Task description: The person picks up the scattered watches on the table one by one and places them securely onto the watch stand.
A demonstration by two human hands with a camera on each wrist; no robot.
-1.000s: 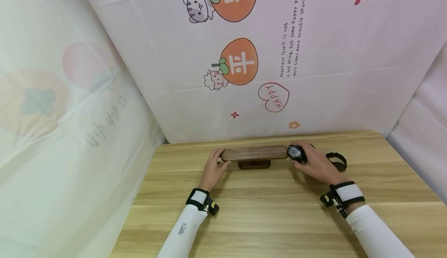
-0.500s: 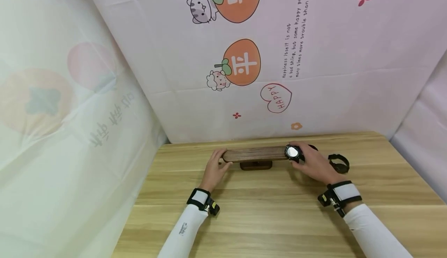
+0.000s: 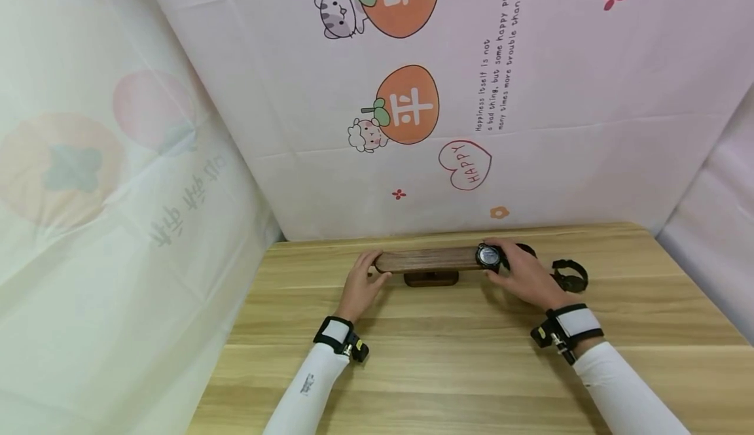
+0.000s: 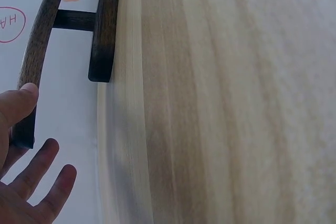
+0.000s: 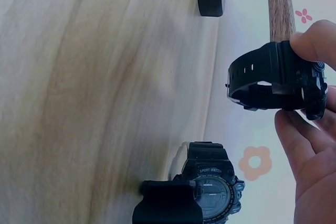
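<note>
A dark wooden watch stand point(image 3: 430, 260) has a long bar raised over a small base point(image 4: 105, 30). My left hand point(image 3: 357, 284) pinches the bar's left end, thumb on one side; two of its fingers stand free in the left wrist view. With my right hand point(image 3: 524, 277) I pinch a black sport watch point(image 5: 278, 74) by its case, between thumb and fingers. Its strap is buckled into a loop. In the head view the watch face overlaps the bar's right end; the right wrist view shows the bar running up to the loop.
Another black sport watch point(image 5: 212, 192) sits near the table's back edge, partly hidden behind my right hand in the head view. One more black watch point(image 3: 570, 276) lies to the right on the wooden table point(image 3: 448, 356). A printed white cloth point(image 3: 530, 173) hangs right behind.
My right hand has moved left with the watch, from beside the bar's right end to overlapping it. The left hand keeps its hold on the other end.
</note>
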